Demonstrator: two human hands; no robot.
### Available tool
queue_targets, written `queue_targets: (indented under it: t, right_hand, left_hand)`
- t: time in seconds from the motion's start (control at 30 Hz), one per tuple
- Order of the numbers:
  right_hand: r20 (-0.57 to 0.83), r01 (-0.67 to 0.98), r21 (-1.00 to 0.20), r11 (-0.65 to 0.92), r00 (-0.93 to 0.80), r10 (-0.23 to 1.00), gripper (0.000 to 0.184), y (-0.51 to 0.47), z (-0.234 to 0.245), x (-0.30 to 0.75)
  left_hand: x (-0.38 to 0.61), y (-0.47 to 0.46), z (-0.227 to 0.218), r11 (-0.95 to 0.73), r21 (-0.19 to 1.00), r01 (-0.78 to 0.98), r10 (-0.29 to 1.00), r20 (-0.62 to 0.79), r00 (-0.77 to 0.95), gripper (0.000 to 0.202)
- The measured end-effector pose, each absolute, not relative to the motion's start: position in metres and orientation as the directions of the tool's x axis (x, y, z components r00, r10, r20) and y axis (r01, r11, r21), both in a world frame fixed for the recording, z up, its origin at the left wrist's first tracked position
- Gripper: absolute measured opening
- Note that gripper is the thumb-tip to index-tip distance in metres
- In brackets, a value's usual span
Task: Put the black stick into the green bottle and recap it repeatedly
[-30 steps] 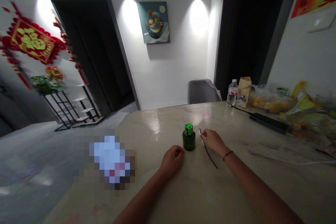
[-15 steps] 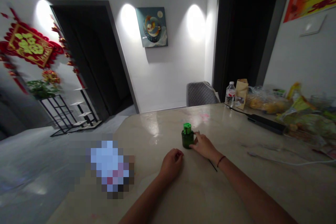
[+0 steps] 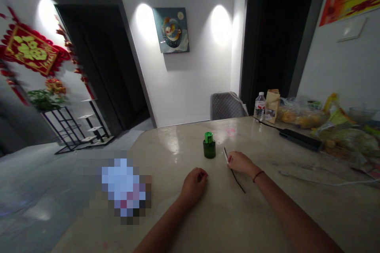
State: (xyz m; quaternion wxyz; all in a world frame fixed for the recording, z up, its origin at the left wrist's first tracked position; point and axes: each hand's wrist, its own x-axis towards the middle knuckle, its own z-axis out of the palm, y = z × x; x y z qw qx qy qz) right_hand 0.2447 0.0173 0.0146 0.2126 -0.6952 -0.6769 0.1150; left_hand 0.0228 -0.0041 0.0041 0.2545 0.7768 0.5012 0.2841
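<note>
A small green glass bottle (image 3: 209, 149) with a shiny green cap stands upright on the table, apart from both hands. My right hand (image 3: 241, 163) is to the right of the bottle, its fingers pinched on a thin black stick (image 3: 237, 181). The stick's two ends show beyond the fingers, and a narrow pale strip is visible at the fingertips. My left hand (image 3: 194, 182) rests on the tabletop nearer to me, fingers curled in a loose fist. Nothing shows in it.
At the right are a black power strip (image 3: 300, 140), a white cable (image 3: 320, 184), a water bottle (image 3: 260, 106), a paper bag (image 3: 272, 106) and several plastic food bags (image 3: 303, 118). A pixelated patch covers something at the left. A grey chair (image 3: 227, 106) stands behind the table.
My right hand has let go of the green bottle and moved right, onto the black stick. The bottle stands slightly farther away. My left hand has stayed where it was.
</note>
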Motion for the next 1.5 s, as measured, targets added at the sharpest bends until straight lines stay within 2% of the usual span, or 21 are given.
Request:
queue_targets:
  t: [0.33, 0.6, 0.73, 0.87, 1.0, 1.1, 1.2, 1.33, 1.43, 1.5]
  right_hand:
    - [0.239, 0.837, -0.535, -0.110, 0.275, 0.931, 0.011, 0.044, -0.003, 0.236]
    - [0.230, 0.779, -0.601, -0.181, 0.385, 0.894, 0.007, 0.063, -0.010, 0.235]
    - [0.225, 0.710, -0.686, -0.158, 0.414, 0.882, 0.007, 0.064, -0.014, 0.239]
    - [0.268, 0.717, -0.691, -0.093, 0.373, 0.888, 0.008, 0.052, -0.018, 0.246]
    - [0.346, 0.763, -0.646, 0.002, 0.291, 0.892, 0.021, 0.032, -0.022, 0.249]
    - [0.393, 0.797, -0.596, 0.095, 0.187, 0.900, 0.026, 0.016, -0.019, 0.250]
    - [0.459, 0.856, -0.469, 0.217, 0.026, 0.888, 0.024, 0.002, -0.010, 0.249]
    - [0.520, 0.902, -0.308, 0.304, -0.108, 0.847, 0.021, -0.009, 0.005, 0.243]
    - [0.505, 0.908, -0.248, 0.336, -0.175, 0.845, 0.021, -0.013, 0.013, 0.237]
    - [0.479, 0.905, -0.233, 0.356, -0.212, 0.852, 0.021, -0.014, 0.015, 0.235]
  left_hand:
    - [0.023, -0.003, 0.001, -0.398, 0.655, 0.642, 0.914, 0.223, 0.339, 0.013]
    - [0.022, -0.003, -0.001, -0.415, 0.645, 0.642, 0.907, 0.234, 0.352, 0.012]
    - [0.023, -0.004, 0.000, -0.413, 0.651, 0.637, 0.908, 0.234, 0.348, 0.013]
    - [0.024, -0.003, 0.000, -0.393, 0.655, 0.646, 0.919, 0.258, 0.298, 0.013]
    - [0.018, -0.001, 0.005, -0.411, 0.548, 0.729, 0.892, 0.407, 0.197, 0.036]
    - [0.009, 0.001, 0.009, -0.481, 0.455, 0.749, 0.824, 0.526, 0.210, 0.038]
    - [0.002, 0.002, 0.011, -0.524, 0.406, 0.749, 0.780, 0.581, 0.231, 0.039]
    - [0.000, 0.001, 0.009, -0.608, 0.307, 0.732, 0.723, 0.596, 0.350, 0.037]
    - [0.002, -0.001, 0.011, -0.648, 0.239, 0.723, 0.701, 0.558, 0.444, 0.034]
    - [0.003, -0.002, 0.014, -0.656, 0.235, 0.718, 0.711, 0.512, 0.482, 0.033]
